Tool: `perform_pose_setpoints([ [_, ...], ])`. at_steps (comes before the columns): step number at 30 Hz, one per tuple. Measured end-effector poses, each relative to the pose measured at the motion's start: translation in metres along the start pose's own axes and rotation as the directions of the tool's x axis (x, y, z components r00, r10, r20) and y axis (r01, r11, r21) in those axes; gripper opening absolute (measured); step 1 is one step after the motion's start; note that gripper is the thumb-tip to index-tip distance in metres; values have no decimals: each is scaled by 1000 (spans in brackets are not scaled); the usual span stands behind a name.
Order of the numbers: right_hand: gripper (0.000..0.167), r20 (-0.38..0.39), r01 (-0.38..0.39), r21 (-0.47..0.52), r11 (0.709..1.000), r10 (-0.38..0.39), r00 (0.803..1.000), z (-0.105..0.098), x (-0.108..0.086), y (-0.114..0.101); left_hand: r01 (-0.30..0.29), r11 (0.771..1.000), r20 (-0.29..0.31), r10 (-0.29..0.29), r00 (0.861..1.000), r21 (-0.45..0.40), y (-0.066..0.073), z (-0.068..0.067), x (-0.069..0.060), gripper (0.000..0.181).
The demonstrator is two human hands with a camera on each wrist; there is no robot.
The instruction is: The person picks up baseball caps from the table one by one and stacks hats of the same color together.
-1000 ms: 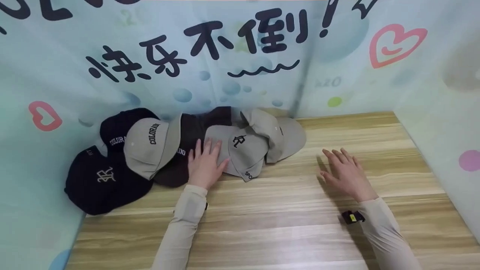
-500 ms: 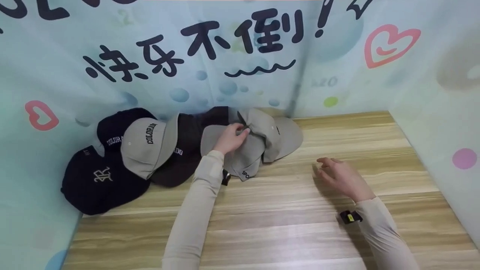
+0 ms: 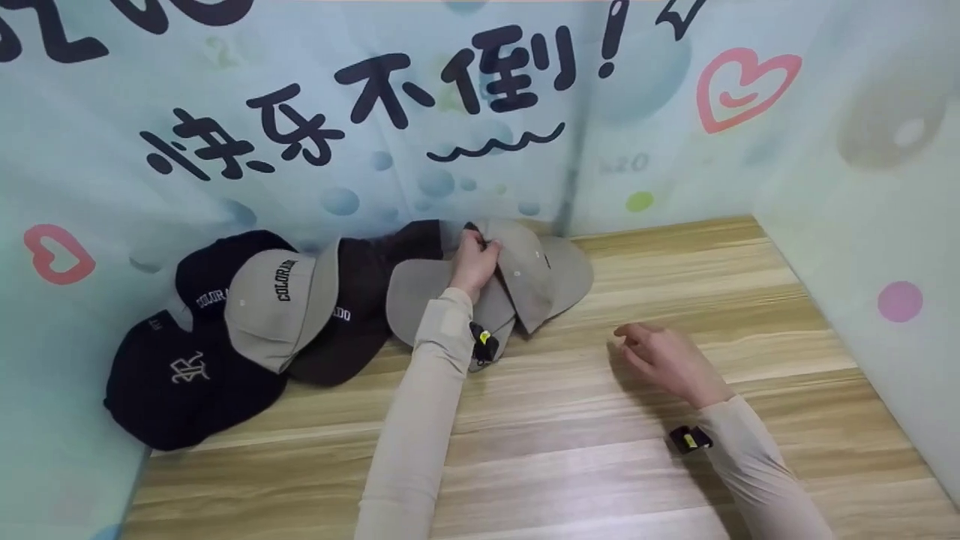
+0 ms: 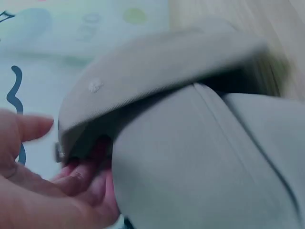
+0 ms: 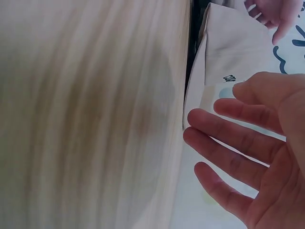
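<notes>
My left hand (image 3: 475, 264) is at the back edge of a beige baseball cap (image 3: 525, 262), which tilts at the right end of a row of caps. In the left wrist view, the fingers (image 4: 78, 179) reach inside the cap's rim, with the thumb outside by the edge. Just below lies a grey baseball cap (image 3: 420, 300), partly covered by my left hand and wrist; its crown fills the lower right of the left wrist view. Out to the right, my right hand (image 3: 671, 364) hovers over the table, fingers loosely bent and holding nothing.
Left of the hands are a dark brown cap (image 3: 330, 352), a light grey COLORADO cap (image 3: 274, 300) and two navy caps, one nearer (image 3: 187, 382) and one behind (image 3: 232, 259). A printed curtain (image 3: 637, 150) stands behind the wooden table (image 3: 585, 450).
My left hand has moved right from the grey cap's brim to the beige cap's back edge, and that cap has tipped and shifted slightly. My right hand's fingers have curled a little more.
</notes>
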State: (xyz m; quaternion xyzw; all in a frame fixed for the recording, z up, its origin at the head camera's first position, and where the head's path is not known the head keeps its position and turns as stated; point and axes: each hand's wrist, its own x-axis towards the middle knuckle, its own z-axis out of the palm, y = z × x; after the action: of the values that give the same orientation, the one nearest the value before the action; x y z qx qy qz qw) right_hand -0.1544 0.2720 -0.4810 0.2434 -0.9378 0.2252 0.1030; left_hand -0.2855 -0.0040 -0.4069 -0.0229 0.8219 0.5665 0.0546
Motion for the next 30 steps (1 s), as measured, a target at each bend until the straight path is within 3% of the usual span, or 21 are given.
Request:
perform_pose_setpoints([
  [3,18,-7,3,8,1000,-3,1000,-1,-1,2,-49,993,3,50,999,-104,4,5,2,18],
  [7,17,-23,-1,16,1000,2,1000,-6,-4,4,-150,977,62,161,985,-152,15,13,-1,15],
  [9,16,-31,-6,24,1000,7,999,-10,-4,5,-206,970,109,220,969,-129,24,17,-4,18],
  [12,16,-37,-16,67,998,19,999,-18,-5,7,-291,955,198,298,934,-65,40,21,-12,24],
  [15,17,-53,-26,116,993,33,998,-28,-7,7,-371,928,296,357,886,-10,55,25,-22,31],
  [19,18,-96,-31,138,990,44,994,-40,-13,3,-417,909,439,373,817,5,70,28,-35,33],
  [21,19,-118,-26,136,990,43,992,-46,-17,1,-413,911,517,363,775,-19,74,30,-41,31],
  [25,22,-151,-14,145,989,36,988,-55,-23,-6,-406,912,649,344,679,-59,77,34,-50,29],
  [30,23,-181,-3,153,988,31,983,-65,-28,-11,-419,907,747,301,593,-33,74,42,-54,28],
])
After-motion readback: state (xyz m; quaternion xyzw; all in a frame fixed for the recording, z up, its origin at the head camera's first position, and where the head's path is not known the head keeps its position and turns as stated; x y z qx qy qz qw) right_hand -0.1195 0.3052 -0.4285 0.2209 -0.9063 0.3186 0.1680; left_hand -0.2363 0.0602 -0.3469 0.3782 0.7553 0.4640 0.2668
